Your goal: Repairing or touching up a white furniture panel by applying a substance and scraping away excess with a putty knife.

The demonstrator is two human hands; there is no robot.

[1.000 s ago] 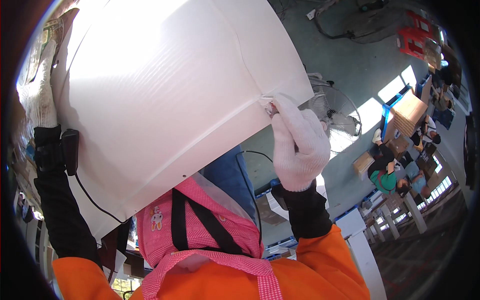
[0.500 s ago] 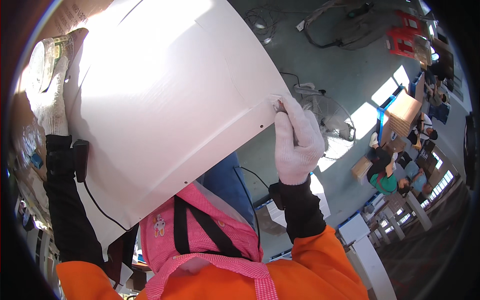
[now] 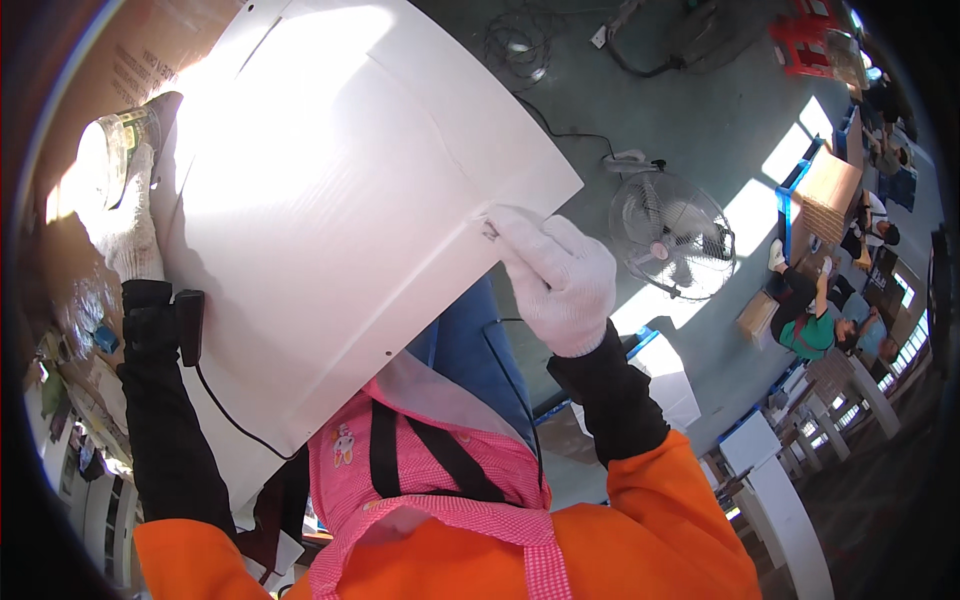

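Observation:
A large white panel (image 3: 330, 200) with a folded front edge and small holes lies before me. At its left side my left hand (image 3: 132, 235), in a white knit glove, is closed round a clear jar (image 3: 118, 150) with a patterned label. My right hand (image 3: 560, 275), gloved the same way, presses its fingers together on the panel near the right end of the folded edge. A small dark smudge shows at the fingertips. Whatever the fingers may hold is hidden.
Brown cardboard (image 3: 160, 50) lies under the panel at the far left. Right of the panel a standing fan (image 3: 672, 235) is on the floor, with cables behind it. Stacked cardboard (image 3: 828, 190), red stools (image 3: 803, 45) and several people are farther right.
My right hand has moved left along the panel's edge, away from the corner, which now shows. My left hand still grips the jar. The whole view has shifted slightly.

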